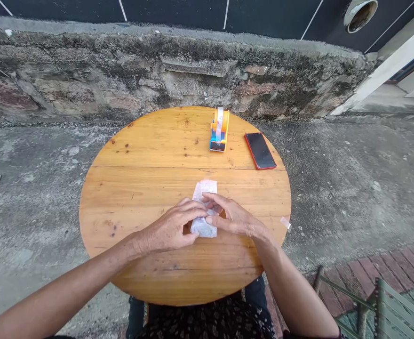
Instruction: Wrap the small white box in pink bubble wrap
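Note:
A sheet of whitish translucent wrap, seemingly bubble wrap (204, 229), lies folded on the round wooden table (139, 183) close in front of me. Around its left side curls my left hand (177, 221), thumb at the near corner and fingers over the middle. My right hand (233, 214) holds it from the other side, the thumb pressed on the wrap and the bent fingers over its upper part. The far end of the wrap sticks out flat beyond my fingers. Whether something is inside the folds I cannot tell.
Toward the far edge stands a yellow and blue tape dispenser (219, 129). A red-edged phone (260, 150) lies right of it. A short strip of clear tape (285, 223) hangs at the table's right edge. Behind runs a stone wall (139, 80); a green metal chair (379, 301) is at lower right.

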Available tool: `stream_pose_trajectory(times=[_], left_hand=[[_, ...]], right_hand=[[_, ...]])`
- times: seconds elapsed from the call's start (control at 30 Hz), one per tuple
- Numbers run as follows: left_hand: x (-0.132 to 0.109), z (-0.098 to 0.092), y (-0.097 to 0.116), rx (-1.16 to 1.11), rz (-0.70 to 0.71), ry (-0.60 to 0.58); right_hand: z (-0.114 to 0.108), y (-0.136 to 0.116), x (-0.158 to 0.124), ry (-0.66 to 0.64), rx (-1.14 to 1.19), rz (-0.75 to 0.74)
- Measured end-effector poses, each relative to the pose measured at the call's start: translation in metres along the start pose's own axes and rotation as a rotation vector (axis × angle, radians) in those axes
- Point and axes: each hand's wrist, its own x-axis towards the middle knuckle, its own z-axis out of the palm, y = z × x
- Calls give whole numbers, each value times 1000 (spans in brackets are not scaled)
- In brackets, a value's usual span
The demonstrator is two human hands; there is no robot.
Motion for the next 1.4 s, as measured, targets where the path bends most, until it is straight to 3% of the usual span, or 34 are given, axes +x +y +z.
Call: stream_pose_trajectory(times=[0.17, 0.4, 0.67, 0.9, 1.13, 1.4], left_hand=[[5, -5, -4, -46, -14, -22], [16, -10, -12, -117, -161, -74], [24, -14, -13, -167, -248, -142], [21, -12, -12, -166, -284, -125], [16, -10, -12, -146, -268, -100], [29, -20, -6, -200, -461, -192]], right_hand=[[1, 0, 1, 25, 57, -5], [1, 2, 0, 95, 26, 2], [11, -13, -9, 269, -159, 19], [-1, -3, -17, 419, -150, 24], [5, 10, -14, 345, -118, 41], [10, 15, -13, 301, -145, 30]])
